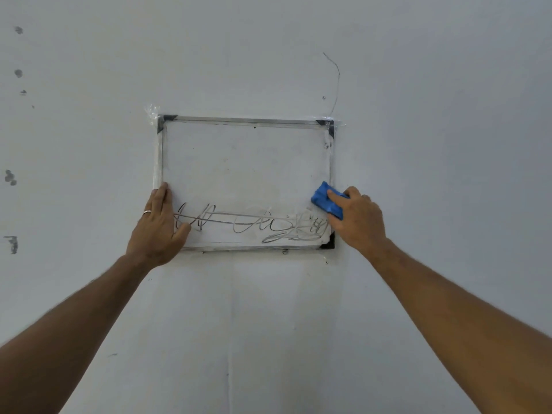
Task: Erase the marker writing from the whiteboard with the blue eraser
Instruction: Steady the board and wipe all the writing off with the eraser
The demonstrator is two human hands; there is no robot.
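Note:
A small whiteboard [245,162] with a metal frame hangs taped on a pale wall. Looping marker writing [251,224] runs along its lower part, from left to right. My right hand [358,218] grips the blue eraser [324,198] and presses it on the board near the right edge, just above the right end of the writing. My left hand [158,225] lies flat with fingers spread on the board's lower left corner, covering the frame there and touching the start of the writing. A ring sits on one finger of that hand.
The wall [418,144] around the board is bare, with dark smudges [12,177] at the far left and a thin pencil line [337,79] above the board's top right corner. Clear tape [152,110] holds the top corners.

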